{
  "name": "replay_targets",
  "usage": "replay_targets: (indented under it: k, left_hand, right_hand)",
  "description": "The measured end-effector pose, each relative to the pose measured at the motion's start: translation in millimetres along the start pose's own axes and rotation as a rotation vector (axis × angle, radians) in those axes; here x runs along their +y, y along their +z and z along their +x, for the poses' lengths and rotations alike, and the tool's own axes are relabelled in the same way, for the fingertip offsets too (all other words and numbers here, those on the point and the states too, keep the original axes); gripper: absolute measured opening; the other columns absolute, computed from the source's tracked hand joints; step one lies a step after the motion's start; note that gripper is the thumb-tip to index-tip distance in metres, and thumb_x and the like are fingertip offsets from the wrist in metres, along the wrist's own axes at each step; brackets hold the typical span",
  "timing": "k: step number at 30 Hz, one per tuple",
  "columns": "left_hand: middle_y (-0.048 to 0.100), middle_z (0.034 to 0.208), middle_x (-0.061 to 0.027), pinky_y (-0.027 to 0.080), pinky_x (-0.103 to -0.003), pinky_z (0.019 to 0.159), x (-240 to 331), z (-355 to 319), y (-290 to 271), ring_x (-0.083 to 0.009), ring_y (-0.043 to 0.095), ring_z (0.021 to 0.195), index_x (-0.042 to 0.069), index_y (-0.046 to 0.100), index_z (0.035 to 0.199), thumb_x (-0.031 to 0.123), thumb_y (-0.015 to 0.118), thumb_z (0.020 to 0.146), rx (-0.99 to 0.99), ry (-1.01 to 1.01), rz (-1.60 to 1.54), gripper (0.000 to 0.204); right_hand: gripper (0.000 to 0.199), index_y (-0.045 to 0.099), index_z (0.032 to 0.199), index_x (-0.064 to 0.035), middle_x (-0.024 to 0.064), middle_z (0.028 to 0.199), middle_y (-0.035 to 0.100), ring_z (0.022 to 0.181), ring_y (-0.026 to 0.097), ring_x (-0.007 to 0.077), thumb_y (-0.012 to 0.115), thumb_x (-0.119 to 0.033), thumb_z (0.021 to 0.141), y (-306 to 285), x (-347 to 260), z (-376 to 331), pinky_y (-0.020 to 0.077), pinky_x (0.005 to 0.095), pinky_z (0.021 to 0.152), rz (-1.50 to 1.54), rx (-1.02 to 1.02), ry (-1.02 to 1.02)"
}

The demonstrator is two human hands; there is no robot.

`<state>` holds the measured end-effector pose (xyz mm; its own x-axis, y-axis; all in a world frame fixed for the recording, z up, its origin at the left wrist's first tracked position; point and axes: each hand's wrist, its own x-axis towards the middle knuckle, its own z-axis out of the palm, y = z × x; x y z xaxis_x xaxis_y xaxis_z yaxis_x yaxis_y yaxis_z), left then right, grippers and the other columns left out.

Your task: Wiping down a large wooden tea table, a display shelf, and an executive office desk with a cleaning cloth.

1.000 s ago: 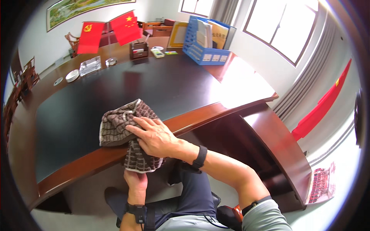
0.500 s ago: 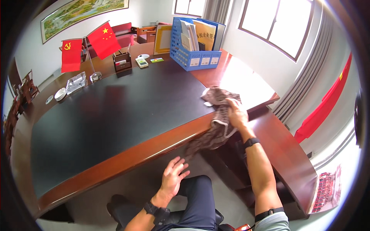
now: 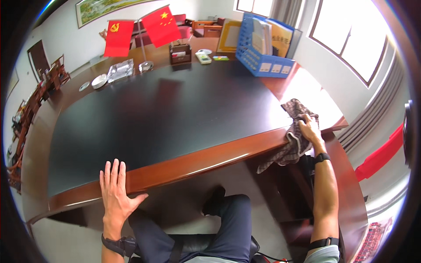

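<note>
At the right end of the desk [image 3: 210,158], my right hand [image 3: 310,128] presses a brown patterned cloth [image 3: 297,139] against the top. Its fingers are closed on the cloth, part of which hangs down over the front edge. My left hand [image 3: 116,193] is at the desk's front edge on the left, fingers stretched out and thumb spread, with nothing held. Whether its palm touches the wood is hard to tell. The desk has a black inlaid surface [image 3: 175,114] within a glossy reddish-brown wooden border.
Along the far side stand a blue file holder [image 3: 263,63] with folders, a small wooden organizer [image 3: 180,51], a calculator-like device [image 3: 203,58], two small red flags [image 3: 161,26] on a stand, a glass ashtray [image 3: 120,70] and a white round dish [image 3: 99,81]. A lower side cabinet [image 3: 348,193] adjoins at right.
My left hand has moved left from below the desk to its front edge, fingers now straightened. My right hand still holds the cloth at the right end. The view has shifted left.
</note>
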<state>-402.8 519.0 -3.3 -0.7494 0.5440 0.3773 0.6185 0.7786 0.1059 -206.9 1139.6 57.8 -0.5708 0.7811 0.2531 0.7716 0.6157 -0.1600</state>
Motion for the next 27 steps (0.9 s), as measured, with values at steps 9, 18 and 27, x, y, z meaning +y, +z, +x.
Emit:
replay_targets:
  k: [9,18,27]
  left_hand:
    - [0.047,0.146,-0.0192,0.029,-0.053,0.115,3.1,17.1,16.6,-0.0374,0.042,0.138,0.001,0.049,0.14,0.034,0.086,0.063,0.102,0.072,0.014,0.091]
    - [0.047,0.145,-0.0194,0.028,-0.054,0.115,51.6,49.2,34.8,-0.0383,0.041,0.138,0.0,0.05,0.138,0.037,0.086,0.064,0.131,0.1,-0.033,0.09]
    - [0.048,0.144,-0.0189,0.031,-0.057,0.112,84.2,64.7,36.3,-0.0403,0.042,0.135,0.001,0.05,0.138,0.034,0.085,0.066,0.135,0.126,-0.108,0.087]
  right_hand:
    - [0.038,0.054,0.126,-0.0127,0.0233,0.126,0.052,0.119,0.051,0.0426,0.053,-0.033,0.093,-1.3,3.4,12.7,0.0431,0.0502,0.1,-0.144,0.105,-0.02]
    - [0.029,0.058,0.118,-0.0135,0.018,0.118,0.057,0.112,0.055,0.0398,0.054,-0.023,0.091,-6.9,44.5,48.7,0.0451,0.0485,0.096,-0.163,0.161,-0.043]
    - [0.037,0.063,0.118,-0.007,0.02,0.121,0.059,0.117,0.052,0.0407,0.056,-0.015,0.082,-8.8,39.1,58.5,0.0416,0.0468,0.103,-0.085,0.13,-0.293]
